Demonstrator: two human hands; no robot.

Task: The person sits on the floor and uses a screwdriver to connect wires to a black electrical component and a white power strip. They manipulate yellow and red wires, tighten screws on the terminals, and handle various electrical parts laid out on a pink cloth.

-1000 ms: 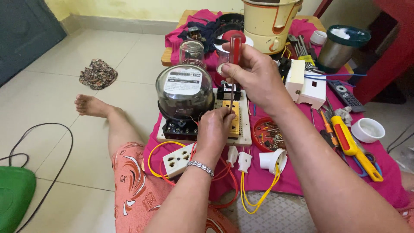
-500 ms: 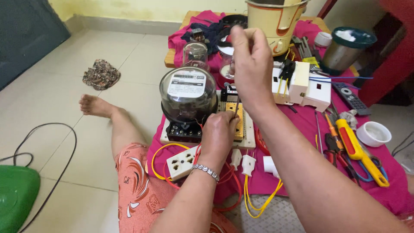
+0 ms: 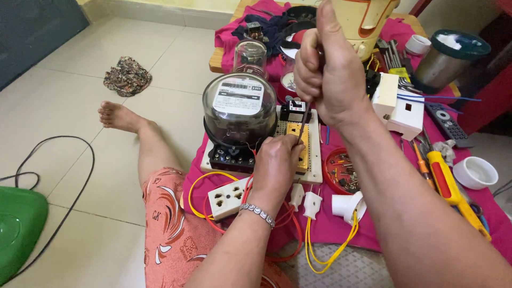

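A: What does each hand do?

B: The right hand (image 3: 326, 69) is closed in a fist around the handle of a screwdriver (image 3: 304, 124); the handle is hidden inside the fist, and only the thin dark shaft shows, running down to the yellow terminal block (image 3: 297, 143). The left hand (image 3: 277, 162) is curled against that block with fingertips pinched at the shaft's tip; what they pinch cannot be told. A beaded metal bracelet (image 3: 257, 213) circles the left wrist.

A: Where does the block sit?

B: On a white perforated board (image 3: 314, 160), just beside the electricity meter (image 3: 240, 114), a round clear dome on a black base. A small black breaker (image 3: 295, 109) stands behind the block.

A: What surrounds the board?

B: In front lie a white socket plate (image 3: 226, 196) and loops of yellow wire (image 3: 325, 256) and red wire (image 3: 282, 250). To the right, a round red tray of screws (image 3: 341, 173), partly covered by the right forearm, then a white plastic box (image 3: 397, 104), a yellow-handled tool (image 3: 453, 189) and a white cup (image 3: 479, 172). All rest on a pink cloth (image 3: 346, 229).

A: And beyond?

B: A cream plastic bucket (image 3: 368, 21), a steel pot with a dark green lid (image 3: 450, 56), a crumpled patterned rag (image 3: 127, 76) on the tiled floor (image 3: 80, 106).
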